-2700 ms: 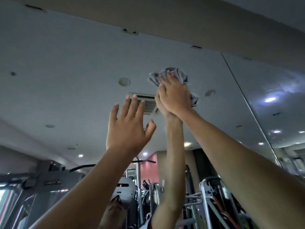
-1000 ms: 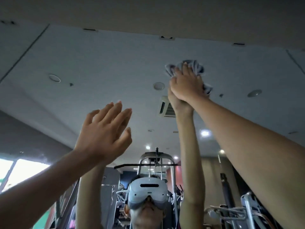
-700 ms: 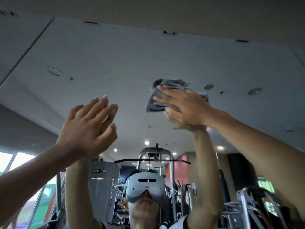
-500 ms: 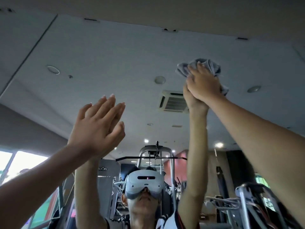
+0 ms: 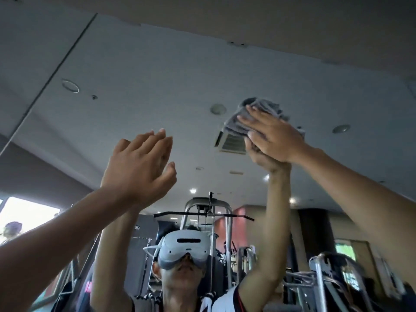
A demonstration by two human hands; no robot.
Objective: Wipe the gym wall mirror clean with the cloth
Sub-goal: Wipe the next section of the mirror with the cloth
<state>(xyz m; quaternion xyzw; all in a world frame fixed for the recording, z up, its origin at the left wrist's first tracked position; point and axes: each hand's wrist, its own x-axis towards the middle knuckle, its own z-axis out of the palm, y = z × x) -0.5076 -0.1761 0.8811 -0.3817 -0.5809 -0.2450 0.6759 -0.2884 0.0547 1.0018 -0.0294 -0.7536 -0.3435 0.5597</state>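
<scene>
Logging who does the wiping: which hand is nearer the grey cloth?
Right. The right hand presses flat on the cloth against the mirror; the left hand is raised open, lower and off to the cloth's left, not touching it.

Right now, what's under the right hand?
Under the right hand is a bunched grey cloth, pressed against the mirror; its edges show beyond the fingers. The glass behind the cloth is covered, so whether it is clean cannot be seen.
</scene>
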